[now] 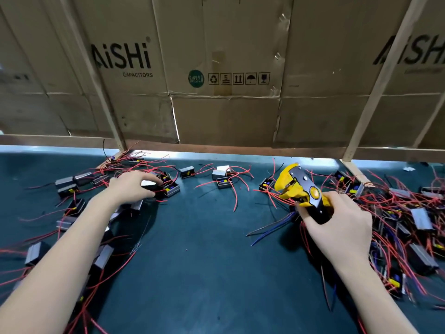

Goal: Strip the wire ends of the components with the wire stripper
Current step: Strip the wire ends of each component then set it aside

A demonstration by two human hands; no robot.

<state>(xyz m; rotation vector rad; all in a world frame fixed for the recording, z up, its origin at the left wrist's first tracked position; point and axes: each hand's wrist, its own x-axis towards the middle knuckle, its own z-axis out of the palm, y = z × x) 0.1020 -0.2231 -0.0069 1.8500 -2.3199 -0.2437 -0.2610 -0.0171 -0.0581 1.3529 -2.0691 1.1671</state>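
1. Two bare forearms enter from the bottom corners of the frame and reach up over a dark green mat (192, 249).
2. At right of centre, the right hand (342, 227) curls its fingers round the handles of the stripper (298, 189), gripping it above the mat.
3. The stripper's long axis runs from lower right to upper left; its yellow head points up and left, toward the upper middle of the frame, with the handles hidden in the palm.
4. Red wires (281, 198) lie just under the head; whether any sits in the jaws cannot be told.
5. A dense heap of parts (409, 225) with red and blue leads fills the right edge.
6. At left of centre, the left hand (134, 186) bends its fingers over a small grey part (148, 183) among red leads, holding it.
7. More parts lie scattered along the left edge and the mat's far side.
8. Cardboard boxes (216, 68) printed "AiSHi CAPACITORS" fill the upper frame.
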